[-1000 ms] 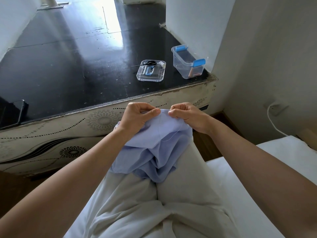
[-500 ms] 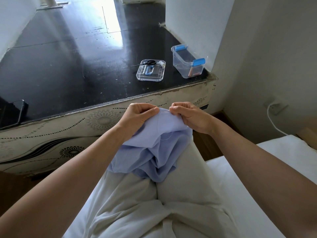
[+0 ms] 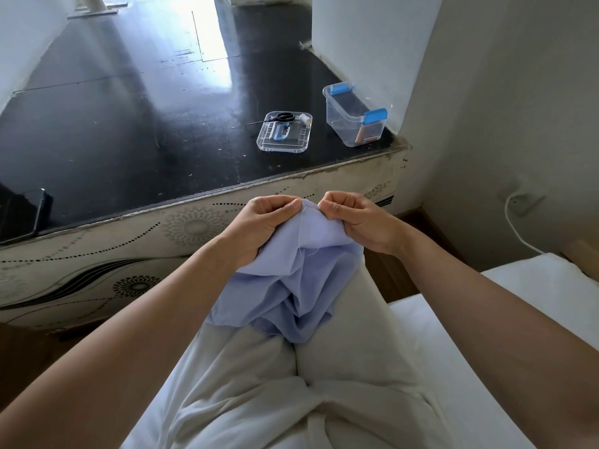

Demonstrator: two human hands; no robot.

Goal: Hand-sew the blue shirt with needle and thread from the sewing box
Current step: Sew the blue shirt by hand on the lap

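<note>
**Both hands pinch the blue shirt over the lap**

Across the far side of the view runs the black table [image 3: 113, 131], its patterned front edge facing the seated person. On the lap, over pale trousers [image 3: 340, 367], lies the blue shirt [image 3: 291, 286], bunched and hanging between the knees. The left hand [image 3: 259, 222] has its grip clenched on the shirt's top fold, and the right hand [image 3: 356, 222] pinches the same fold just beside it. A thin thread [image 3: 306, 246] trails down the cloth; the needle cannot be made out. On the table stand the open clear sewing box [image 3: 351, 121] and, near it, its lid [image 3: 283, 139] carrying scissors [image 3: 282, 117].
</note>
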